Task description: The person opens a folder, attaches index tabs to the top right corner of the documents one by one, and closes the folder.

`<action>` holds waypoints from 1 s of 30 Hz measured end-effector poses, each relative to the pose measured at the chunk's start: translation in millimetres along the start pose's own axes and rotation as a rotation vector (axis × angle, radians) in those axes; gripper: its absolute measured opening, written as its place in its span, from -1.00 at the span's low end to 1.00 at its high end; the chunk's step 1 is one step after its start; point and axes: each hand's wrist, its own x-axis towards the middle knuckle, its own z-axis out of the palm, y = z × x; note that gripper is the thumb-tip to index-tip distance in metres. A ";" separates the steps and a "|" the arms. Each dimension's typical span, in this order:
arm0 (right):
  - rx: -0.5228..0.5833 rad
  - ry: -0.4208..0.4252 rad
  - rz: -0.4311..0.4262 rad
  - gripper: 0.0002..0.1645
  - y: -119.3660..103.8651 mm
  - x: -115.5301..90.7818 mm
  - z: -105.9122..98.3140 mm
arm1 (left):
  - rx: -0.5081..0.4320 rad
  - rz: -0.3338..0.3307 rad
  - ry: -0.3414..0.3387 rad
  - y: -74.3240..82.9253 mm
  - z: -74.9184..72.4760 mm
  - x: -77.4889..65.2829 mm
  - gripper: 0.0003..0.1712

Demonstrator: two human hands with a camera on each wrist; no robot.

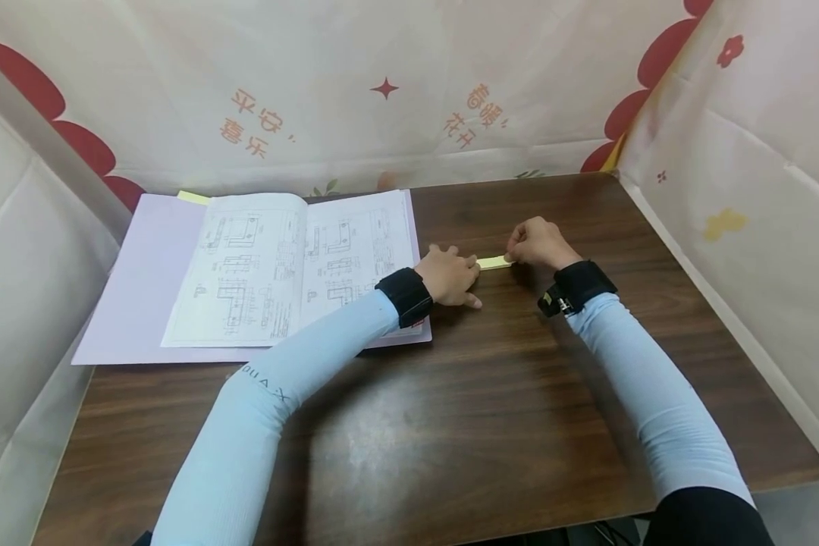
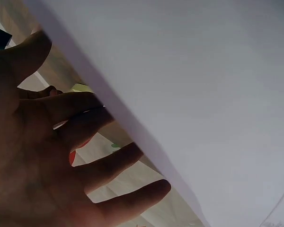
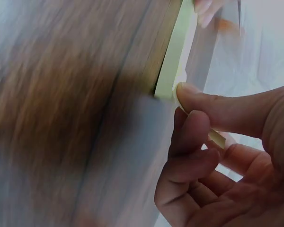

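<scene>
Narrow yellow sticky-note pad (image 1: 493, 263) lay on the brown wood-grain table (image 1: 416, 455), right of centre toward the far side, between the two hands. Right hand (image 1: 539, 244), at the pad's right end: thumb and fingers pinched a thin yellow slip (image 3: 218, 138) there. Left hand (image 1: 448, 274): fingers spread, grasping nothing, fingertips at the pad's left end; whether they pressed on it could not be told. Left wrist lay over the right edge of an open booklet of technical drawings (image 1: 283, 265), which rested on a lavender folder (image 1: 139, 284) at far left. A yellow tab (image 1: 193, 197) projected at the folder's far edge. Printed white curtain (image 1: 355, 45) stood behind the table.
</scene>
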 end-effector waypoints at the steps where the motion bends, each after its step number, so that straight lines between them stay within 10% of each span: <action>1: 0.006 -0.007 0.006 -0.84 1.5 0.4 -0.7 | 0.002 -0.002 0.000 -0.1 0.0 -0.4 -0.06; 30: -0.017 0.048 0.059 -0.74 31.5 -5.0 -20.5 | -0.008 -0.013 0.037 3.1 2.9 -3.6 -0.07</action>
